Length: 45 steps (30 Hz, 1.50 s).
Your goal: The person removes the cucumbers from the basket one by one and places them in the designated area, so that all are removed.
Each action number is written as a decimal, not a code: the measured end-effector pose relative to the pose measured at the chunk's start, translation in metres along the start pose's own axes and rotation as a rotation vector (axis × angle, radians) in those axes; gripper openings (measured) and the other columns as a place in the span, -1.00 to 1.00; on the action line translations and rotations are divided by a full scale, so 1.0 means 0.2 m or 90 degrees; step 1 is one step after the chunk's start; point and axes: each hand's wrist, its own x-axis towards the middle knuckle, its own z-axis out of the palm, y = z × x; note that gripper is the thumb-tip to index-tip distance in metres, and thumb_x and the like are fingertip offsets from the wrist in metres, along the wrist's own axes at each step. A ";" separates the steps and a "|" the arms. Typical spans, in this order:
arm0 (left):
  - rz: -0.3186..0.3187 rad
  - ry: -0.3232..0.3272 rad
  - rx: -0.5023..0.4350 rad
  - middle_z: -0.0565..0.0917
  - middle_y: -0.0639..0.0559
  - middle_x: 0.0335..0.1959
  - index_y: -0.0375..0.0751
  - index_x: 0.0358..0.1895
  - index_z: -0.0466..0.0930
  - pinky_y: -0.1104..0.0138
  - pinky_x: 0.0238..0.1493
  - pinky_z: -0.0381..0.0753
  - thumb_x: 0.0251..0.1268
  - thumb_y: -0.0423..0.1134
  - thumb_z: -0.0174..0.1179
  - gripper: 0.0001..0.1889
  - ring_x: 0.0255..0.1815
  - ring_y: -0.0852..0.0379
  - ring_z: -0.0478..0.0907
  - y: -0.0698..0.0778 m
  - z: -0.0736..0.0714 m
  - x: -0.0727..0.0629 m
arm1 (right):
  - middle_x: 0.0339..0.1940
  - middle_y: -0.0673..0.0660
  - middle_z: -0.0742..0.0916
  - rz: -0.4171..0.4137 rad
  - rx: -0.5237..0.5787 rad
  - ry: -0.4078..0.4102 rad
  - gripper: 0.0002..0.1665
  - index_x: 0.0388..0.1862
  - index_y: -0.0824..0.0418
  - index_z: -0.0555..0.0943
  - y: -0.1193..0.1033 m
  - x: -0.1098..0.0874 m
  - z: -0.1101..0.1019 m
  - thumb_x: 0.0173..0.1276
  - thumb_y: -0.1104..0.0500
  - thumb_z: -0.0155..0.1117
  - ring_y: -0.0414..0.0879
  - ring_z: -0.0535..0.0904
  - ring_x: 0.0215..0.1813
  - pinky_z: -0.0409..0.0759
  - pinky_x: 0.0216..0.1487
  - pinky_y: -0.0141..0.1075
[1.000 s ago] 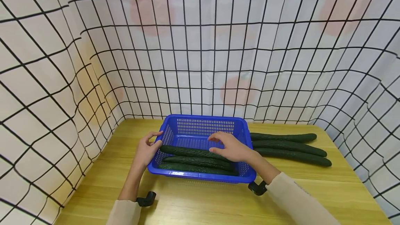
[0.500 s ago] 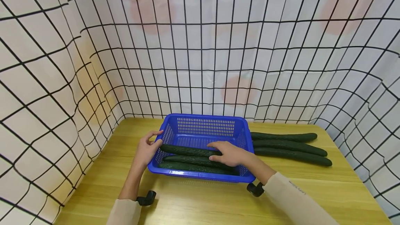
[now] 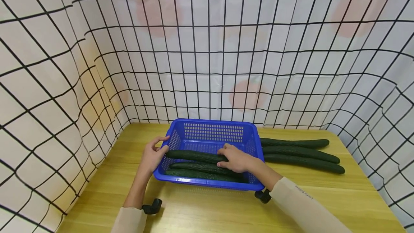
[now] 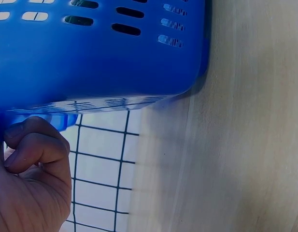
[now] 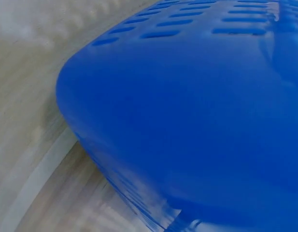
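Note:
A blue perforated plastic basket (image 3: 213,183) stands on the table, seen from outside in the left wrist view as a blue wall (image 4: 100,63). My left hand (image 3: 153,155) grips its left rim, with curled fingers (image 4: 42,145) showing under the rim in the left wrist view. Three dark green cucumbers lie lengthwise in the basket's near half. The farthest cucumber (image 3: 194,155) is held near its right end by my right hand (image 3: 237,159), thumb on the near side; the hand covers that end. Closer to the near rim are a middle cucumber (image 3: 197,167) and a front cucumber (image 3: 197,174).
Three more cucumbers (image 3: 302,151) lie side by side on the wooden table (image 3: 200,211), right of the basket. Black grid-patterned cloth walls (image 3: 207,60) enclose the back and sides. In the right wrist view the basket's outer wall (image 5: 163,106) fills most of the picture.
My right hand has lowered from above the basket onto the farthest cucumber, and its fingers have closed round it. My left hand has kept its place on the rim.

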 end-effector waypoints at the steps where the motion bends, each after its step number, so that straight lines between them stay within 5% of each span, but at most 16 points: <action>1: 0.001 0.002 0.001 0.29 0.19 -0.75 0.01 0.31 0.62 0.35 -0.65 0.50 0.38 -0.26 0.21 -0.56 -0.72 0.21 0.35 0.00 0.00 0.00 | 0.18 0.17 0.60 -0.003 -0.004 0.007 -0.45 0.36 0.21 0.55 0.00 0.00 0.00 0.53 -0.04 0.26 0.01 0.55 0.13 0.55 0.15 -0.04; 7: 0.008 0.004 0.004 0.31 0.19 -0.74 -0.01 0.32 0.61 0.36 -0.65 0.47 0.37 -0.27 0.21 -0.55 -0.72 0.23 0.33 0.01 -0.01 -0.01 | 0.26 0.19 0.68 -0.018 0.016 0.035 -0.55 0.29 0.18 0.57 0.00 0.01 -0.01 0.55 0.02 0.23 0.13 0.58 0.34 0.56 0.31 0.03; 21: 0.030 0.010 0.022 0.21 0.22 -0.74 0.01 0.30 0.63 0.41 -0.68 0.31 0.37 -0.26 0.19 -0.57 -0.74 0.26 0.18 0.01 -0.03 -0.01 | 0.34 0.19 0.60 -0.030 0.071 0.197 -0.46 0.42 0.13 0.52 -0.04 -0.06 -0.10 0.58 -0.05 0.17 0.19 0.50 0.40 0.46 0.38 0.17; 29: 0.032 0.004 0.012 0.24 0.21 -0.76 -0.01 0.29 0.62 0.41 -0.70 0.34 0.36 -0.27 0.18 -0.56 -0.76 0.25 0.21 0.00 -0.02 -0.01 | 0.21 0.08 0.64 -0.044 0.016 0.229 -0.51 0.37 0.07 0.57 -0.04 -0.11 -0.14 0.57 -0.06 0.19 0.08 0.59 0.26 0.57 0.24 0.09; 45: 0.031 0.002 0.008 0.29 0.19 -0.75 -0.01 0.30 0.62 0.40 -0.66 0.40 0.37 -0.28 0.19 -0.56 -0.73 0.22 0.30 0.00 0.00 -0.01 | 0.40 0.16 0.56 -0.059 0.071 0.266 -0.44 0.44 0.09 0.51 0.07 -0.29 -0.26 0.58 -0.11 0.15 0.21 0.44 0.47 0.42 0.41 0.22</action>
